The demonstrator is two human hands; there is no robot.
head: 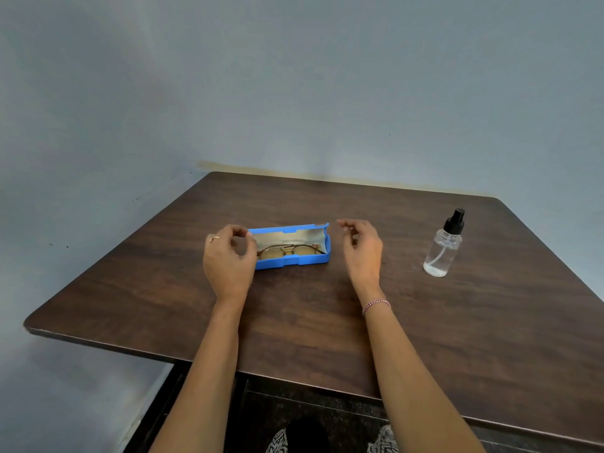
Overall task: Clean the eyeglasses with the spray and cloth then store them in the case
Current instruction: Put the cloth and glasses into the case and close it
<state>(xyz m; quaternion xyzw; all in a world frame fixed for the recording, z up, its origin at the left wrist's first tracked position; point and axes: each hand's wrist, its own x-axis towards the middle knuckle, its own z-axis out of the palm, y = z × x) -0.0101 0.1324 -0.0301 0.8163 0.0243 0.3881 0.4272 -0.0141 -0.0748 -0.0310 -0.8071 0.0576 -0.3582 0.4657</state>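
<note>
Eyeglasses (289, 250) lie lengthwise in the open case (294, 261) between left hand (228, 256), nearer, and right hand (361, 250); fingers (346, 225) loosely curled, empty

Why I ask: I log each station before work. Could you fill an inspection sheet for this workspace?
Surface: dark wood-grain table.
Job's things: blue case open, eyeglasses lying inside; spray bottle upright, apart to its right; cloth not seen.
Clutter: nothing seen.
Hands: left hand curled at the case's left end, contact unclear; right hand relaxed beside its right end, holding nothing.
Cables: nothing seen.
Surroundings: grey-blue wall behind the table.
</note>
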